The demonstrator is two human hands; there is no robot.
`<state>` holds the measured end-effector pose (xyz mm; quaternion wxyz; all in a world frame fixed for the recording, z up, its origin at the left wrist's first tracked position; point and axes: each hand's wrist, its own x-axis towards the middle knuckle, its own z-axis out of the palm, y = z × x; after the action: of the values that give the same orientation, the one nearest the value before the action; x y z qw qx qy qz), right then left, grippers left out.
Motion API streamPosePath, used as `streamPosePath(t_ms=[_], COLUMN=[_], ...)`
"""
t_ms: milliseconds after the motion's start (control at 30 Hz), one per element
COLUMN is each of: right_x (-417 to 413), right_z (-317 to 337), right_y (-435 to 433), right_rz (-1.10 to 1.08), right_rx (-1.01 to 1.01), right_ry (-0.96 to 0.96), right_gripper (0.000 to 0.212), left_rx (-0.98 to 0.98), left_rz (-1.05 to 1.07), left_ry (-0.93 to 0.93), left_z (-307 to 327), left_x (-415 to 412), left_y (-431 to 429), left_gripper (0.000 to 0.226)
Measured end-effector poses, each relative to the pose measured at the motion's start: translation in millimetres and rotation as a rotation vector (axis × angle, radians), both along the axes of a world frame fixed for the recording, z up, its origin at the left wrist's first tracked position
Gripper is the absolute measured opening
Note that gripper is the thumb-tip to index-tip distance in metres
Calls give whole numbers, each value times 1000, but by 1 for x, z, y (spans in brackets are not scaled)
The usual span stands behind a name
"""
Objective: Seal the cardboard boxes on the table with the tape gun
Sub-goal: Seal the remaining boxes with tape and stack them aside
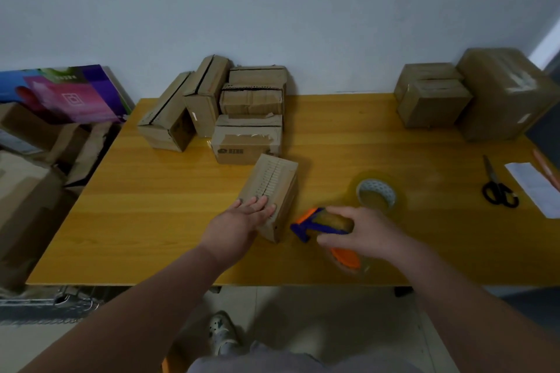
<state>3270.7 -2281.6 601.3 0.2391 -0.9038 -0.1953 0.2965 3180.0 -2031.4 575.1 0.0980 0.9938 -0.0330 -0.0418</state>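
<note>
While bare yellow wood lies open along the table's (151,221) near edge, the left hand (239,221) presses flat, fingers spread, on a small cardboard box (274,188) near the middle. Just right, the right hand (360,233) grips the blue-and-orange tape gun (321,225); box printing is unreadable.

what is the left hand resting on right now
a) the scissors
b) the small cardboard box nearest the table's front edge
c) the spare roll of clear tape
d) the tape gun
b: the left hand lies flat, fingers spread, on the near end of the small cardboard box, while the right hand grips the tape gun just beside it; the tape roll and scissors lie untouched farther right.
</note>
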Motion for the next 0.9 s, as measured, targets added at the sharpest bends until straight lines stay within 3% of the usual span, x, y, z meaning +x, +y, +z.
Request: streamPosePath(t_ms=[133, 233, 433, 600, 767, 900], right_x=[-14, -24, -33, -27, -20, -21], right_z=[-22, -32, -41, -30, -11, -7], right_y=[-9, -12, -12, -4, 8, 16], right_rz=[33, 134, 245, 142, 50, 50], right_rx=[-56, -142, -204, -82, 50, 123], right_ry=[-185, -230, -231, -253, -272, -241], right_gripper=[53, 56, 53, 43, 32, 29], left_rx=[59, 58, 53, 71, 63, 99], left_rz=[-19, -28, 148, -4, -111, -44], left_ry=[-92, -140, -130, 51, 242, 84], left_z=[1, 8, 67, 112, 102, 87], left_x=[6, 12, 48, 69, 63, 46], left_y=[-6, -5, -4, 0, -4, -16], left_gripper=[55, 52, 29, 26, 24, 33])
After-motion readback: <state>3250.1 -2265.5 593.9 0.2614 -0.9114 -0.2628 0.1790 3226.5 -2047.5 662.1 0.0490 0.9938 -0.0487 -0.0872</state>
